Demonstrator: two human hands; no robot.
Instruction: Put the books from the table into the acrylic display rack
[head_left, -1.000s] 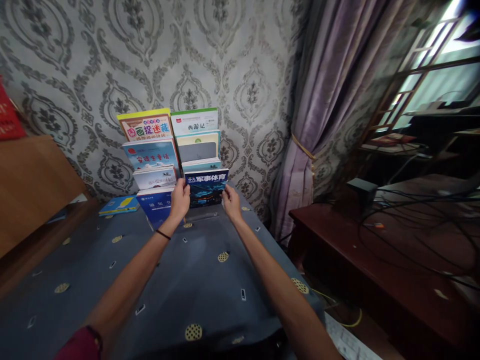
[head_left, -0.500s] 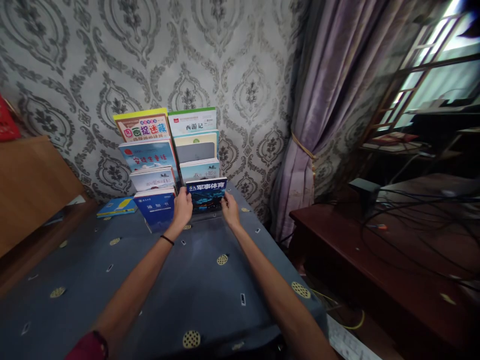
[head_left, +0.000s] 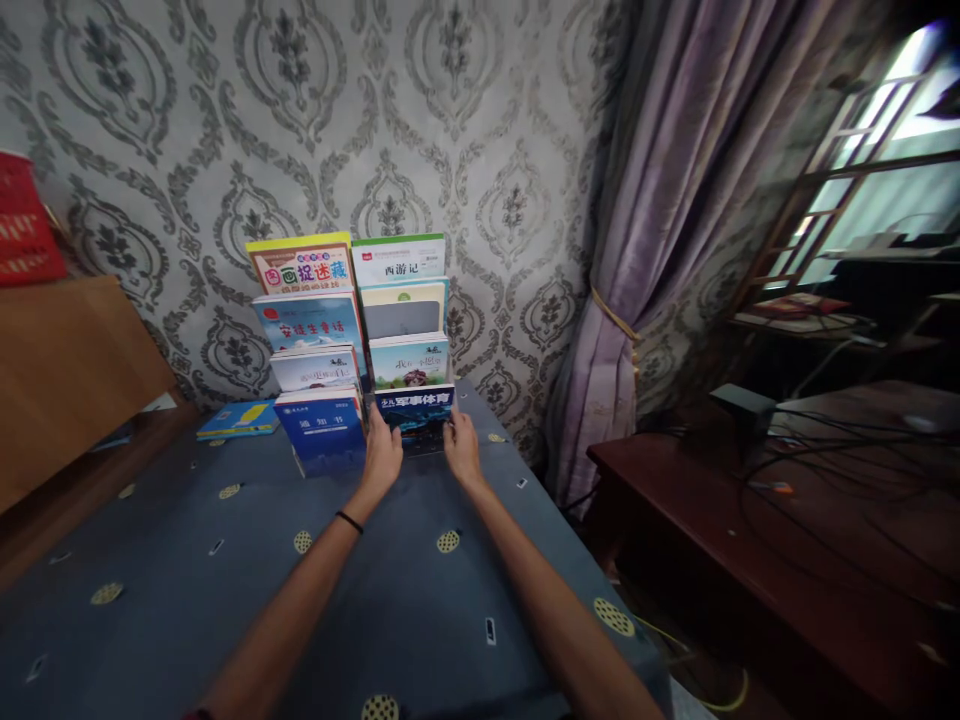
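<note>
A dark blue book with white lettering stands at the front of the right-hand column of books. My left hand is closed at its left edge, thumb up along the side. At the right edge my right hand has its fingers closed on the same book. Directly behind it rise a light blue-green book, a cream one with a grey panel and a green-topped white one. Beside my left hand, a plain blue book fronts the left-hand column. Whatever supports the books is mostly hidden.
The table has a dark grey-blue patterned cloth. A blue and yellow book lies flat at the left, near a wooden box-like piece. Wallpaper backs the table; a purple curtain and a red-brown desk with cables are at right.
Both hands have lowered the dark blue book, and more of the light blue-green cover behind it shows. The view has also shifted slightly. The other books have stayed in place.
</note>
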